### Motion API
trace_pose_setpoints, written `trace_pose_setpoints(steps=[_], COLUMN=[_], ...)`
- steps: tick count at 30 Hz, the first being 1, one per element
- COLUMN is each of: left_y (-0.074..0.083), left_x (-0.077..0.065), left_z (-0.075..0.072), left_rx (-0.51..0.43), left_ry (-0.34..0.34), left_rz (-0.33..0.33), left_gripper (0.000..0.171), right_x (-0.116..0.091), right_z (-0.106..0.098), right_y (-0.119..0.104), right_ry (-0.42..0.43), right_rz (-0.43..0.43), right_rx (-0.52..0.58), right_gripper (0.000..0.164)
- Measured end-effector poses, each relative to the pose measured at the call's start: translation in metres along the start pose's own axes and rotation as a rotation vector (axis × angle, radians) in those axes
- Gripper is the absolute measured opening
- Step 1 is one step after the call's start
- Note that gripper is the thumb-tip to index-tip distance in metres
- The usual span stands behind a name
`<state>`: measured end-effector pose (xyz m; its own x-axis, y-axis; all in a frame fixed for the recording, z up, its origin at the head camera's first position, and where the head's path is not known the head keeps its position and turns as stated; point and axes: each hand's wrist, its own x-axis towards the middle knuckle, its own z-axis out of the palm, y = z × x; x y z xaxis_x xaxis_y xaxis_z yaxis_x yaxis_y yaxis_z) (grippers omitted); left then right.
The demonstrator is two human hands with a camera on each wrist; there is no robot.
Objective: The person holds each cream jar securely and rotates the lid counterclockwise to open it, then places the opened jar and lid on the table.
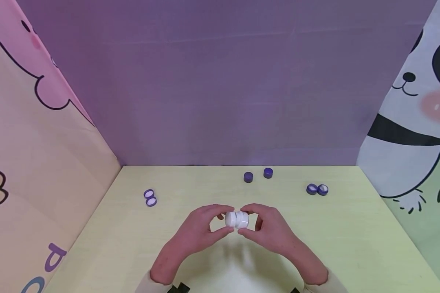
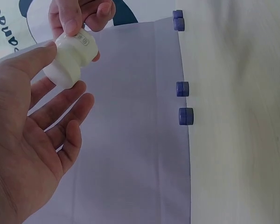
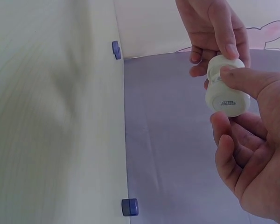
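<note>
A small white plastic bottle (image 1: 243, 220) is held in the air above the table, lying on its side between both hands. My left hand (image 1: 201, 228) pinches its wide white cap (image 2: 63, 72) between thumb and fingers. The body is gripped by my right hand (image 1: 273, 228), thumb on one side and fingers on the other. In the right wrist view, dark print shows on the bottle's base (image 3: 228, 102). Cap and body sit in line and look joined; whether the thread is loose cannot be told.
On the pale table (image 1: 132, 244), two purple caps (image 1: 150, 197) with white insides lie at the left. Two more purple caps (image 1: 248, 177) stand apart near the back edge, and another touching pair (image 1: 317, 189) lies at the right. A purple cloth wall (image 1: 220, 101) rises behind.
</note>
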<state>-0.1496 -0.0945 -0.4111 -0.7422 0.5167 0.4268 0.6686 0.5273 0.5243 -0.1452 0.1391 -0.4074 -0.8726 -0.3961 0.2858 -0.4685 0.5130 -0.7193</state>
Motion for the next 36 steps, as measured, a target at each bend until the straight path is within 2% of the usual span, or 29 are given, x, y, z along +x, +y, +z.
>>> trace_pose_setpoints(steps=[16, 22, 29, 36], left_y=[-0.009, -0.014, -0.021, -0.035], left_x=[-0.01, -0.015, -0.019, -0.022], left_z=[-0.004, -0.006, -0.012, -0.02], left_rx=[-0.055, 0.001, -0.022, 0.016], left_ry=[-0.029, -0.015, -0.026, -0.043], left_rz=[-0.102, -0.125, -0.177, -0.228], left_gripper=[0.041, 0.043, 0.04, 0.044], right_x=[-0.003, -0.004, -0.004, -0.005], right_z=[0.002, 0.003, 0.003, 0.004], right_y=[0.006, 0.007, 0.007, 0.009], right_ry=[-0.001, -0.011, -0.009, -0.006], right_rz=[0.047, 0.06, 0.046, 0.05], right_rx=[0.009, 0.004, 0.01, 0.012], right_gripper=[0.041, 0.041, 0.041, 0.041])
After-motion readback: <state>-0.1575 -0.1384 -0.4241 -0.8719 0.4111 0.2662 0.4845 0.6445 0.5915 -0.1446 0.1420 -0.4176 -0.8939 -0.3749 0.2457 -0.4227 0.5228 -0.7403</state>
